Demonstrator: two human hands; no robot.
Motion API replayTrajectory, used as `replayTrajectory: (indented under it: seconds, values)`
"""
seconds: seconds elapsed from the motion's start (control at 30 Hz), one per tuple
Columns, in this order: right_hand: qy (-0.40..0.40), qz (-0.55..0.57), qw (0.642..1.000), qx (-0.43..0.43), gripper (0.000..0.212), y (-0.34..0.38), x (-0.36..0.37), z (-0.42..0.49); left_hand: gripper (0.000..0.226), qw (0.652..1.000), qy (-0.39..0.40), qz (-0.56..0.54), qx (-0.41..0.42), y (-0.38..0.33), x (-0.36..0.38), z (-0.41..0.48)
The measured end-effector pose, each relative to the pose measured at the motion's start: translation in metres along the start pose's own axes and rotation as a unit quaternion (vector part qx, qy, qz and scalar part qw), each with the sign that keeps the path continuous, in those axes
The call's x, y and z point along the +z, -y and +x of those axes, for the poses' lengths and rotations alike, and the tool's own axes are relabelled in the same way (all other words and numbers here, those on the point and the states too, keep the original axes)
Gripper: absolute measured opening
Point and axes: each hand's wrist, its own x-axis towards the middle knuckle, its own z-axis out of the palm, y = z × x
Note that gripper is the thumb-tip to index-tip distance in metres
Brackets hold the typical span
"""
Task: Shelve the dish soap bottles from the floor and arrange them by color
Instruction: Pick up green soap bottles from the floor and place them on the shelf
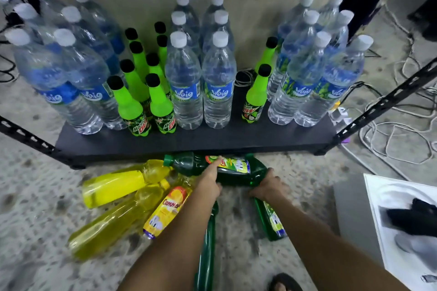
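Several dish soap bottles lie on the speckled floor in front of a low black shelf (pixel 212 143). A dark green bottle (pixel 186 164) lies crosswise just below the shelf edge. My left hand (pixel 209 181) grips it over its label, and my right hand (pixel 268 185) cups its base end. Two more green bottles lie nearer me, one (pixel 273 221) under my right wrist and one (pixel 207 250) partly hidden by my left arm. Three yellow bottles lie to the left: (pixel 113 186), (pixel 104 229) and a labelled one (pixel 165 211).
Rows of clear water bottles (pixel 186 92) and bright green Mountain Dew bottles (pixel 128 104) fill the shelf, leaving a gap around (pixel 238 106). Black shelf uprights (pixel 387 101) slant at both sides. White cables (pixel 390 139) and a white box (pixel 402 215) lie to the right.
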Motion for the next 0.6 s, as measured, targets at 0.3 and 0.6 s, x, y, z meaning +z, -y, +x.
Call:
replayTrajectory:
  seconds: [0.3, 0.6]
  values:
    - [-0.011, 0.072, 0.997, -0.014, 0.049, -0.018, 0.001, 0.010, 0.056, 0.990, -0.093, -0.065, 0.080, 0.021, 0.014, 0.009]
    - [-0.046, 0.201, 0.977, -0.055, 0.086, -0.081, -0.033, -0.059, 0.056, 0.978, -0.089, 0.005, 0.190, 0.059, -0.034, -0.063]
